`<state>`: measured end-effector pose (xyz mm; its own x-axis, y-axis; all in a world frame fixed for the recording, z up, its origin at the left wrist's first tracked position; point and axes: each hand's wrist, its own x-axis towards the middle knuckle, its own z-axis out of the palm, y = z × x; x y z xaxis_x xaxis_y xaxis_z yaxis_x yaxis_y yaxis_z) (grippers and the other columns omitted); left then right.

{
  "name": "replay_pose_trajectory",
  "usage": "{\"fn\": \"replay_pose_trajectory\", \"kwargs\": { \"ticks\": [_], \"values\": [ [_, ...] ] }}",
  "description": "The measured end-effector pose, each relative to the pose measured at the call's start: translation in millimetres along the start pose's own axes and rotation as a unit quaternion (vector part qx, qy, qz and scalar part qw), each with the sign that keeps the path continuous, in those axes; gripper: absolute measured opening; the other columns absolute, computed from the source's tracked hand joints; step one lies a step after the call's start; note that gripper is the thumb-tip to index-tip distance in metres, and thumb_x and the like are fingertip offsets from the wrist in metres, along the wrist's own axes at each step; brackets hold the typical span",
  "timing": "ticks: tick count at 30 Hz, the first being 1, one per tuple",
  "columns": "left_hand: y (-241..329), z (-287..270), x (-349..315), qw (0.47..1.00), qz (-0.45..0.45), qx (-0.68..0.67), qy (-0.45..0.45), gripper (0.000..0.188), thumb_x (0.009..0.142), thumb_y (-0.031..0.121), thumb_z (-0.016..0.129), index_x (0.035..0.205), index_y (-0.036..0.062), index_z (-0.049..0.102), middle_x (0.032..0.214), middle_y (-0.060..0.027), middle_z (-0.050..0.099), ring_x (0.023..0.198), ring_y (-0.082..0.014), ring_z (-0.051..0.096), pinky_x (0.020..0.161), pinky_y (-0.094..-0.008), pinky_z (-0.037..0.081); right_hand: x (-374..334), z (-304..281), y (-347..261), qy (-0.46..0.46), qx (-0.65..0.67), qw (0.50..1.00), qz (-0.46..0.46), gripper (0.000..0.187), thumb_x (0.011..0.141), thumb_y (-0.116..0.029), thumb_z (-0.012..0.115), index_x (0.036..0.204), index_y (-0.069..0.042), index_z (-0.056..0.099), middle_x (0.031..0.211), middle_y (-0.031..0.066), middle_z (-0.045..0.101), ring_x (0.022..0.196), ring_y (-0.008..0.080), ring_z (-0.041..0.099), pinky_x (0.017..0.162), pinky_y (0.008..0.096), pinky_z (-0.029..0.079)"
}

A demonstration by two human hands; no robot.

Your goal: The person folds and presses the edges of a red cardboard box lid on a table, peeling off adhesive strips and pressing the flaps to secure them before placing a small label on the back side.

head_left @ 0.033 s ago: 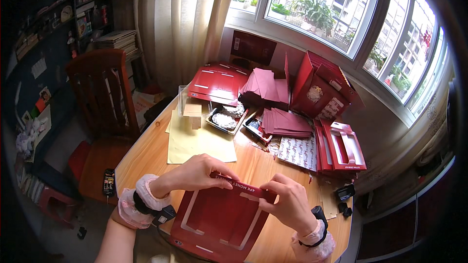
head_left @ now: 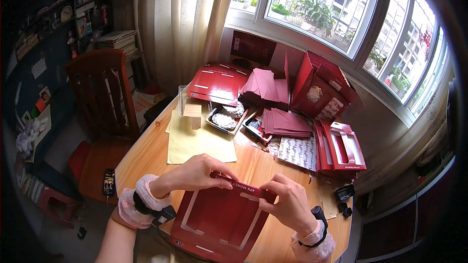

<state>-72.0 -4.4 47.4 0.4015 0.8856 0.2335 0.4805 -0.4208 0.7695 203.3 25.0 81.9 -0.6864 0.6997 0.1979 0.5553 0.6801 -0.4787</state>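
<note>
**Folding the red box flat at the desk's near edge**

Gripping the red cardboard box blank (head_left: 222,216), you're pinching its top flap with your left hand (head_left: 197,173) and right hand (head_left: 287,202). It's looking barely begun: still flat on the desk (head_left: 146,153), while finished boxes (head_left: 341,148) are waiting beyond.

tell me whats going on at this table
A person sits at a round wooden table and grips the top edge of a flat red cardboard box blank with both hands, the left hand and the right hand. Stacks of dark red folded sheets, finished red boxes and a yellow sheet lie beyond.
</note>
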Motion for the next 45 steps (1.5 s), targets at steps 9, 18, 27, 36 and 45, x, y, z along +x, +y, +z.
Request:
{"fn": "replay_pose_trajectory", "kwargs": {
  "ticks": [9, 18, 27, 36, 45],
  "values": [
    [12, 20, 8, 0.999, -0.038, 0.014, -0.030, 0.028, 0.090, 0.028, 0.075, 0.112, 0.0106, 0.074, 0.090, -0.0093, 0.075, 0.082, -0.0219, 0.072, 0.076, -0.0324, 0.057, 2, -1, 11, -0.012, 0.066, 0.998, 0.009, 0.020, 0.080, -0.014, 0.074, 0.097, -0.004, 0.074, 0.091, 0.0127, 0.064, 0.080, 0.0316, 0.067, 0.073, 0.0396, 0.054],
    [5, 50, 20, 0.999, -0.031, -0.032, 0.019, 0.025, 0.088, 0.025, 0.078, 0.106, 0.0075, 0.077, 0.090, -0.0090, 0.076, 0.081, -0.0152, 0.072, 0.074, -0.0284, 0.056, 5, -5, 26, -0.056, 0.067, 0.996, -0.001, 0.022, 0.082, -0.016, 0.076, 0.100, -0.003, 0.075, 0.087, 0.0143, 0.068, 0.082, 0.0331, 0.068, 0.075, 0.0395, 0.053],
    [-5, 52, 15, 0.992, -0.095, -0.070, 0.051, 0.021, 0.085, 0.028, 0.078, 0.100, 0.0131, 0.081, 0.083, -0.0075, 0.077, 0.073, -0.0140, 0.071, 0.069, -0.0271, 0.054, 14, 6, 28, -0.030, 0.173, 0.984, 0.014, 0.013, 0.085, -0.011, 0.074, 0.093, -0.001, 0.077, 0.078, 0.0152, 0.069, 0.068, 0.0271, 0.066, 0.064, 0.0347, 0.052],
    [-6, 45, 13, 0.990, -0.090, -0.060, 0.089, 0.021, 0.085, 0.030, 0.078, 0.096, 0.0117, 0.081, 0.079, -0.0095, 0.076, 0.066, -0.0175, 0.070, 0.065, -0.0294, 0.054, 19, 29, 23, 0.055, 0.200, 0.978, 0.002, 0.010, 0.087, -0.009, 0.075, 0.092, -0.001, 0.077, 0.073, 0.0112, 0.069, 0.062, 0.0171, 0.064, 0.056, 0.0292, 0.048],
    [-7, 39, 15, 0.995, -0.063, -0.021, 0.075, 0.021, 0.088, 0.029, 0.075, 0.099, 0.0113, 0.080, 0.082, -0.0132, 0.075, 0.069, -0.0237, 0.071, 0.067, -0.0316, 0.054, 20, 29, 31, 0.030, 0.291, 0.956, 0.006, 0.009, 0.091, -0.004, 0.072, 0.095, 0.003, 0.075, 0.079, 0.0069, 0.072, 0.072, 0.0080, 0.063, 0.065, 0.0246, 0.052]
  ]
}}
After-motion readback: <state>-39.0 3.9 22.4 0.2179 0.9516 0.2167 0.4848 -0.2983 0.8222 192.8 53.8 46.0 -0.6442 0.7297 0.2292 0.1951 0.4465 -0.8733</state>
